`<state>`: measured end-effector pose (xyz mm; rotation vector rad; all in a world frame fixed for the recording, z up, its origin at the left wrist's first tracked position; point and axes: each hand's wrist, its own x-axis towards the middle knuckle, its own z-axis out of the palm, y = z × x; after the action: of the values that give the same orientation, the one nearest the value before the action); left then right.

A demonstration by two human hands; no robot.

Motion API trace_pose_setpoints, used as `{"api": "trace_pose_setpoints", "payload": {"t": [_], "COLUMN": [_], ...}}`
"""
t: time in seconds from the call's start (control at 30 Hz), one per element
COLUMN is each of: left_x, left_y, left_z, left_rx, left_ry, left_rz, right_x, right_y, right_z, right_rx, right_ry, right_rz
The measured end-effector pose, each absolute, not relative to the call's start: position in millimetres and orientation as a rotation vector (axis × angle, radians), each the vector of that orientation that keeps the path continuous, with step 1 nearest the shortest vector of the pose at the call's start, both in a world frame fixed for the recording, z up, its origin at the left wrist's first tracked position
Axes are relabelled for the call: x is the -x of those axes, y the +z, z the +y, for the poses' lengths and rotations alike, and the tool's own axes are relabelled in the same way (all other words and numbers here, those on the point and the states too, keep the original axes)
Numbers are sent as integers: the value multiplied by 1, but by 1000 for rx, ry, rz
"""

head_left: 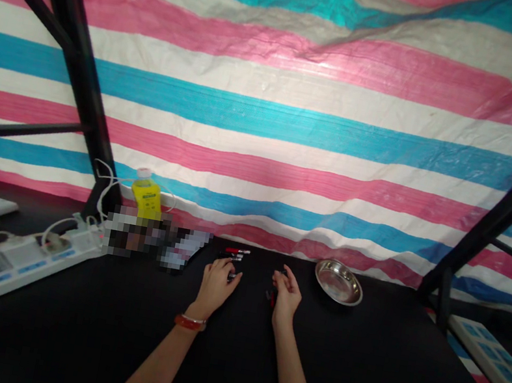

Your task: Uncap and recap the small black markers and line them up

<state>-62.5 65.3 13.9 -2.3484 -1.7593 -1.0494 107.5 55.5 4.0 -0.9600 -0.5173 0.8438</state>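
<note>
My left hand point(217, 282), with an orange-red bracelet at the wrist, rests low over the black table, its fingers curled around a small dark object point(232, 276) with a shiny part. Just beyond it lie a red pen-like piece point(236, 251) and a black one point(230, 257), both with silvery ends. To the right, my right hand point(286, 292) is turned on its side, fingers bent and pinched near a small dark piece too small to name. A red and black piece point(271, 297) shows at the left edge of that hand.
A round metal dish point(338, 282) sits right of my right hand. At left are a yellow bottle point(147, 196), a blurred packet point(183, 250) and a white power strip point(24, 269) with cables. Another strip point(493, 365) is at far right. Striped sheeting hangs behind.
</note>
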Motion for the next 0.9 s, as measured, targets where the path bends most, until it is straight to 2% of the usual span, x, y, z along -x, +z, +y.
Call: {"api": "trace_pose_setpoints", "payload": {"t": [0.9], "left_x": [65], "left_y": [2], "left_z": [74], "left_rx": [2350], "left_ry": [-1005], "left_rz": [-1742], "right_x": [-110], "right_y": [0], "right_z": [58], "right_rx": [977], "right_ry": [807], "right_rz": [-516]}}
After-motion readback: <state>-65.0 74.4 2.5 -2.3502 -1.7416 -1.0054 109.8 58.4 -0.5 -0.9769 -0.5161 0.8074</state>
